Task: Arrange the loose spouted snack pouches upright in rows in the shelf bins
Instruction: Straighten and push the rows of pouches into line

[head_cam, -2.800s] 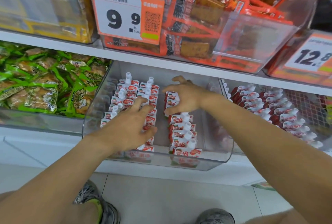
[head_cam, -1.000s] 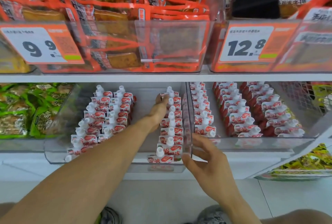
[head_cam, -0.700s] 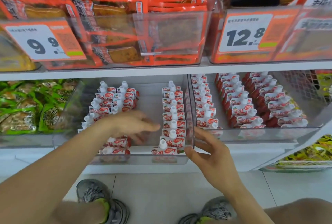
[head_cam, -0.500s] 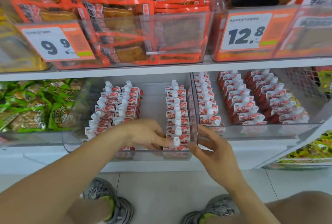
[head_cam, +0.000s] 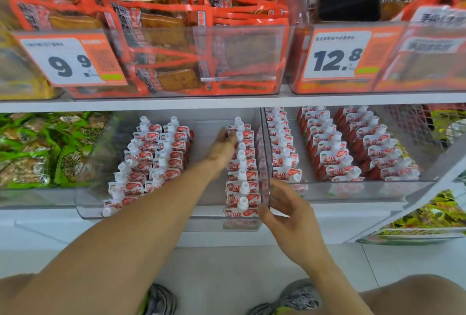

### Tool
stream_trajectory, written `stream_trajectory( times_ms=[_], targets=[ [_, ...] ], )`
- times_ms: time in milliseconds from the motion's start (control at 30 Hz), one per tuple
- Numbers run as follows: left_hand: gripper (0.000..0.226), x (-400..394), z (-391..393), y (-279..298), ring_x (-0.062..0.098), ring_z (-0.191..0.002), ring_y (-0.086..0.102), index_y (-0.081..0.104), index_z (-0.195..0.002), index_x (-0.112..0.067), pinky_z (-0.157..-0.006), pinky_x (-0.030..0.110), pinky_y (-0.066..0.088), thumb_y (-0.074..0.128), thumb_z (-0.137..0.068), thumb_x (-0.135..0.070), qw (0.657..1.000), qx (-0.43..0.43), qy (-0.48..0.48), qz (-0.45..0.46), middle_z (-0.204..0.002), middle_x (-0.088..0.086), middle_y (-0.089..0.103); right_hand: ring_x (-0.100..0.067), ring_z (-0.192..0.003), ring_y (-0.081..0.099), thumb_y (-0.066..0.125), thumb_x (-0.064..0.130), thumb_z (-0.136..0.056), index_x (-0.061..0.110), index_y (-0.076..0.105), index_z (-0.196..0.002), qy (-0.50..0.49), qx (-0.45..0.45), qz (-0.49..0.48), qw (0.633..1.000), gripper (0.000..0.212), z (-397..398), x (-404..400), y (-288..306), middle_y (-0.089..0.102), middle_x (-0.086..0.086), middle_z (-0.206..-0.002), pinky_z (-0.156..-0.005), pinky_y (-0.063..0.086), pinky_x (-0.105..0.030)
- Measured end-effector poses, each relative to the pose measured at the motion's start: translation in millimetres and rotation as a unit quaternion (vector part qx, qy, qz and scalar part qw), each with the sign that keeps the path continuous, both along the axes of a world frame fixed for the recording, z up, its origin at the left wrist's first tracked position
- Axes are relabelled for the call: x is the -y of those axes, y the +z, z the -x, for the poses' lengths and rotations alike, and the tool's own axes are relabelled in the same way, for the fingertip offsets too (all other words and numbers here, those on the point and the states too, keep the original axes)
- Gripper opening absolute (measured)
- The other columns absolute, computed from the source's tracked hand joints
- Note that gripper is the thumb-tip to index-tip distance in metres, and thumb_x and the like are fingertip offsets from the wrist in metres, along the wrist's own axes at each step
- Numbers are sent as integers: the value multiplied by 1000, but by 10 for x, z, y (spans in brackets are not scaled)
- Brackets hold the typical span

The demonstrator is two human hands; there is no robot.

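- The two left rows point(head_cam: 151, 160) in my clear bin point(head_cam: 85, 203) lean unevenly; my forearm crossing above could topple them.
- My left hand point(head_cam: 223, 148) reaches deep beside the right row point(head_cam: 242, 163); it's blurred, so I cannot tell its grip. One nudge could domino those pouches.
- My right hand point(head_cam: 290, 211), fingers spread and empty, touches the bin's front corner; pushing could shift it.

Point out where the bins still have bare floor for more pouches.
Left bin: a bare lane between the two left rows and the right-wall row, where the left hand reaches. Right bin: only a narrow strip beside its left row; the right rows are packed.
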State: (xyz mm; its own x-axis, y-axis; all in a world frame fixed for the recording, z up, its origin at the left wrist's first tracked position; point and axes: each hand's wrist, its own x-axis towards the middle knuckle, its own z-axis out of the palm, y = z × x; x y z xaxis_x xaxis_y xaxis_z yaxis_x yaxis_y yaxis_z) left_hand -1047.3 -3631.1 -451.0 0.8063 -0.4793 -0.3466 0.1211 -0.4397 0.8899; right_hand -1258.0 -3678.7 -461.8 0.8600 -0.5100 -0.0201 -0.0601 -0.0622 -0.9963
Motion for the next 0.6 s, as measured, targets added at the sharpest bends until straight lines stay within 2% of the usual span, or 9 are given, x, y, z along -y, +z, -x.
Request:
stream_trajectory(
  times_ms=[67, 100, 200, 300, 367, 500, 600],
  targets=[
    [49, 74, -1, -55, 28, -125, 49, 25, -147, -29, -101, 36, 37, 22, -102, -49, 1000, -6, -7, 21, -141, 7, 48, -4, -110, 66, 71, 8, -88, 27, 61, -126, 12, -2, 18, 1000, 44, -18, 28, 25, 71, 15, -114, -88, 58, -30],
    [49, 79, -43, -54, 26, -125, 48, 25, -148, -30, -104, 37, 36, 22, -102, -49, 1000, -13, -15, 23, -144, 6, 46, -4, -110, 66, 71, 10, -88, 27, 61, -126, 20, -6, 26, 999, 42, -31, 46, 31, 71, 16, -114, -88, 58, -32],
    [54, 97, -203, -94, 23, -140, 33, 22, -152, -27, -116, 41, 23, 21, -102, -50, 999, -32, 9, 20, -156, 2, 31, -5, -111, 66, 70, 12, -88, 27, 61, -124, 29, -7, 25, 999, 40, -45, 62, 20, 72, 15, -114, -88, 59, -34],
    [58, 186, -194, -127, 28, -131, 46, 19, -152, -33, -111, 45, 36, 24, -99, -56, 1000, -21, 0, 16, -146, 6, 46, -9, -111, 67, 69, 2, -87, 23, 62, -123, 31, 2, -1, 1000, 42, -68, 58, 1, 73, 10, -114, -87, 58, -33],
    [60, 197, -173, -143, 25, -130, 47, 17, -152, -34, -111, 44, 37, 22, -98, -60, 1000, -4, -27, 6, -145, 3, 47, -10, -108, 68, 66, -7, -85, 21, 62, -120, 31, 3, -7, 999, 45, -77, 64, -3, 74, 8, -110, -87, 58, -33],
    [57, 90, -250, -75, 21, -142, 31, 17, -153, -31, -117, 37, 22, 20, -101, -54, 997, 7, -81, -11, -156, -2, 30, -15, -110, 68, 63, -13, -84, 17, 63, -120, 27, 12, -18, 999, 47, -74, 55, -8, 74, 3, -111, -88, 58, -33],
    [59, -65, -405, -38, 17, -146, 19, 19, -153, -25, -117, 35, 17, 29, -101, -52, 992, 14, -119, -35, -159, -6, 19, -16, -113, 67, 63, -12, -86, 15, 63, -124, 14, 19, -32, 999, 46, -59, 25, -25, 73, 1, -116, -91, 57, -36]
  ],
)
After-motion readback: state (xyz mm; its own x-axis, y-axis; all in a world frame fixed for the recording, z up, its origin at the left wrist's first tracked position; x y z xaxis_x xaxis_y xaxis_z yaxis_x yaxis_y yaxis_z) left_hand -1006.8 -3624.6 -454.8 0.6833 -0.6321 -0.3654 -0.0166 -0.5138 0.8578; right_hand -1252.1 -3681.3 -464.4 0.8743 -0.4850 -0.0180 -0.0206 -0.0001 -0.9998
